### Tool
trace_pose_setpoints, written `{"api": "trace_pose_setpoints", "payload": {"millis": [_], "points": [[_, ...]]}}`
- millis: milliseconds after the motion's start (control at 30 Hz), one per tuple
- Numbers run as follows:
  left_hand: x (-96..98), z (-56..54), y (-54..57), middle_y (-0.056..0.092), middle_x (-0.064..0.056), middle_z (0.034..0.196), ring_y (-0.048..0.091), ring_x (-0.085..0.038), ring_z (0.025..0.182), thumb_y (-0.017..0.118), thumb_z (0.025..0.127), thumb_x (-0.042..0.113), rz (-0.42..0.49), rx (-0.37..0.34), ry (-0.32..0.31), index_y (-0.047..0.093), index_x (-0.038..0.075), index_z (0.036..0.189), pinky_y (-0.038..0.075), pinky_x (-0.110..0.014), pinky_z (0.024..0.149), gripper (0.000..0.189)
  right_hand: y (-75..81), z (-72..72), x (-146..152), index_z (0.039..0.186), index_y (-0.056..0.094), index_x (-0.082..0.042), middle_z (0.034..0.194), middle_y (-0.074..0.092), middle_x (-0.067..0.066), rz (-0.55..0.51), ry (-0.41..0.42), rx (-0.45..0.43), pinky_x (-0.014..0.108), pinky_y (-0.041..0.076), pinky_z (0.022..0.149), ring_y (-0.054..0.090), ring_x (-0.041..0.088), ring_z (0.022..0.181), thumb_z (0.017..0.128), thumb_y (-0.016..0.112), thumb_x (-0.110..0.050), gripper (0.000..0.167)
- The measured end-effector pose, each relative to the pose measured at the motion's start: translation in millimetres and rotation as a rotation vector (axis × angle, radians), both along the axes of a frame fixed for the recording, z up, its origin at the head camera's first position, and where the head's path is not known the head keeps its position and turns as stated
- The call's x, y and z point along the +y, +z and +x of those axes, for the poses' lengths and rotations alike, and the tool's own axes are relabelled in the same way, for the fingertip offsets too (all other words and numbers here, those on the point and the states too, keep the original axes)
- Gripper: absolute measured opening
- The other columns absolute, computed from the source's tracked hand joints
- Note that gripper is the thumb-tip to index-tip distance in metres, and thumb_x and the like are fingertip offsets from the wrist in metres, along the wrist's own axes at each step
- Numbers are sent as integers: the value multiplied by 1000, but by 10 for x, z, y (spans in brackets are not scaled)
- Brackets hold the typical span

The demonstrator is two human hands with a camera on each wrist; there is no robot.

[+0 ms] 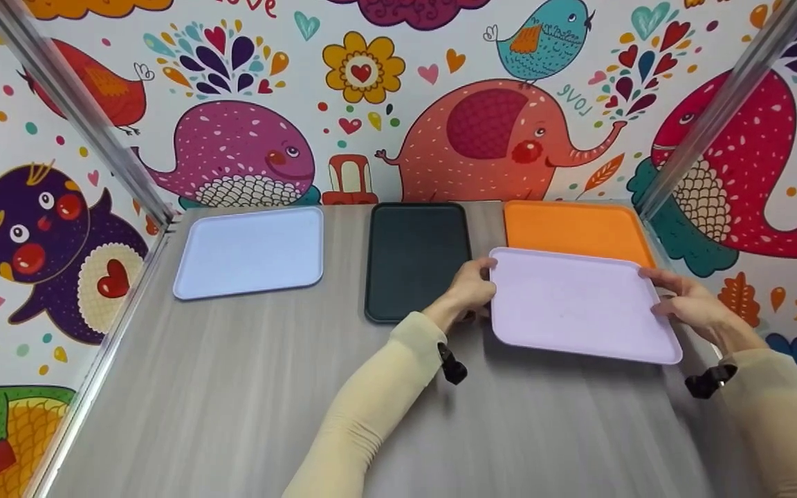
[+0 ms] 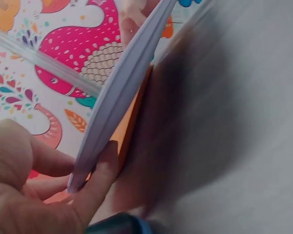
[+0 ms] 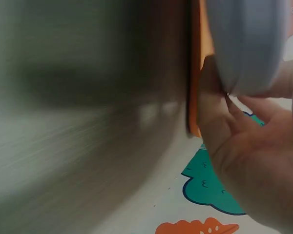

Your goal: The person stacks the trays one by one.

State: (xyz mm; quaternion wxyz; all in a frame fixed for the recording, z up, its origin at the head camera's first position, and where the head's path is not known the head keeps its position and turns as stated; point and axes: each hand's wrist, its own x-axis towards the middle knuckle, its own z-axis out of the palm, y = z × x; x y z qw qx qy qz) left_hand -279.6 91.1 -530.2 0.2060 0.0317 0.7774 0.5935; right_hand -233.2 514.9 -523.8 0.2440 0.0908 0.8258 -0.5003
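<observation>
A light purple tray [image 1: 578, 304] is held above the table at the right, its shadow falling on the surface below. My left hand [image 1: 469, 289] pinches its left edge; in the left wrist view the fingers [image 2: 100, 165] grip the rim from both sides. My right hand [image 1: 696, 308] grips the right edge, and the right wrist view shows that hand [image 3: 259, 146] around the tray's end [image 3: 249, 44]. Behind and partly under the purple tray lies an orange tray [image 1: 575, 225], its front part hidden. A black tray [image 1: 418, 256] lies just left of my left hand.
A pale blue tray [image 1: 252, 252] lies on the grey wood-grain table [image 1: 232, 387] at the back left. Walls with cartoon animal prints [image 1: 357, 138] enclose the back and sides. Metal corner posts [image 1: 94, 111] stand at both back corners.
</observation>
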Motion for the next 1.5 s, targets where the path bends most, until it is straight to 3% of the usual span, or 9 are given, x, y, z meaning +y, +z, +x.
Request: {"api": "trace_pose_setpoints", "payload": {"millis": [100, 167, 267, 500, 733, 1067, 1200, 1400, 1500], "points": [[-79, -44, 25, 65, -21, 151, 75, -29, 111, 55, 96, -11, 29, 6, -4, 60, 7, 159, 72, -50, 78, 66, 41, -17, -23, 182, 12, -24, 188, 4, 22, -18, -10, 1, 52, 42, 135, 26, 40, 160, 109, 68, -14, 93], [-132, -74, 35, 66, -20, 147, 74, -28, 108, 55, 94, -11, 47, 13, -8, 61, 6, 159, 72, -47, 74, 67, 63, -23, -47, 182, 14, -29, 188, 5, 19, -34, -14, 5, 32, 53, 123, 29, 34, 158, 110, 70, -19, 92], [-216, -113, 51, 67, -18, 140, 71, -24, 105, 56, 93, -11, 86, 8, -15, 61, 6, 158, 71, -42, 68, 67, 73, -30, -85, 181, 16, -32, 188, 9, 15, -65, -15, 28, 13, 55, 105, 35, 26, 153, 110, 70, -21, 90], [-414, -182, 71, 68, -21, 139, 68, -20, 91, 61, 91, -10, 208, -52, -35, 61, 9, 157, 63, -32, 55, 70, 58, -32, -178, 180, 27, -19, 152, 50, -14, -208, -14, 152, 20, 64, 98, 63, 6, 120, 109, 66, -4, 83], [-602, -232, 68, 70, -20, 143, 73, -20, 95, 65, 94, -10, 320, -95, -51, 59, 14, 160, 63, -32, 57, 70, 97, -91, -323, 180, 28, -24, 148, 47, -20, -251, -54, 127, 19, 62, 101, 65, 5, 120, 109, 68, -6, 83], [-744, -222, 16, 71, -19, 143, 75, -24, 100, 62, 98, -12, 452, -84, 45, 57, 16, 163, 70, -43, 71, 72, 248, -167, -595, 179, 31, -23, 138, 57, -20, -317, -222, 84, 18, 63, 97, 67, 6, 114, 110, 74, -27, 81], [-763, -219, -10, 70, -19, 144, 74, -23, 100, 61, 99, -13, 497, -68, 112, 57, 17, 163, 71, -44, 72, 71, 247, -143, -738, 175, 41, -21, 132, 63, -20, -346, -314, 112, 15, 62, 94, 67, 5, 111, 110, 74, -28, 73], [-789, -213, -17, 69, -18, 143, 73, -22, 95, 60, 99, -14, 548, -37, 202, 56, 17, 164, 69, -38, 66, 72, 221, -54, -1040, 134, 73, -29, 126, 67, -15, -474, -540, 175, 16, 63, 91, 61, 13, 113, 105, 80, -19, 31], [-790, -209, -28, 68, -19, 144, 72, -21, 93, 59, 97, -14, 565, -22, 247, 55, 17, 164, 68, -36, 64, 74, 223, -37, -1214, 128, 71, -27, 127, 64, -10, -552, -649, 202, 19, 65, 88, 58, 15, 113, 103, 82, -10, 32]]}}
